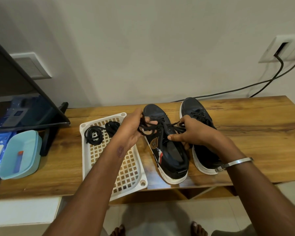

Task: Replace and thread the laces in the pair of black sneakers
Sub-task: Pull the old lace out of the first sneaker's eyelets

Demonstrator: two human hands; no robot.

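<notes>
Lace (162,127) spans the gap between both hands, lying crosswise above the throat of the left-hand sneaker (167,150), which rests on the wooden table (245,133) with its toe pointing away from the person and its heel toward the near edge. The shoe's long axis thus runs front to back, roughly at right angles to the stretched lace. The left hand (133,130) sits just left of the toe end, fingers curled around a bunch of slack lace strands. The right hand (192,132) hovers over the eyelet rows, fingers bent around the other part of the lace, thumb extended toward the shoe's opening; it is the nearer hand to the eyelets. The second sneaker (199,133) stands just beside the first, on its right, parallel to it, partly hidden behind the right wrist. Spare black laces (99,133) lie coiled in the far end of a white perforated tray (126,176), left of the shoes. Judged from this arrangement, the lace is being worked through the first shoe's eyelets, and any pull would run sideways across the shoe.
</notes>
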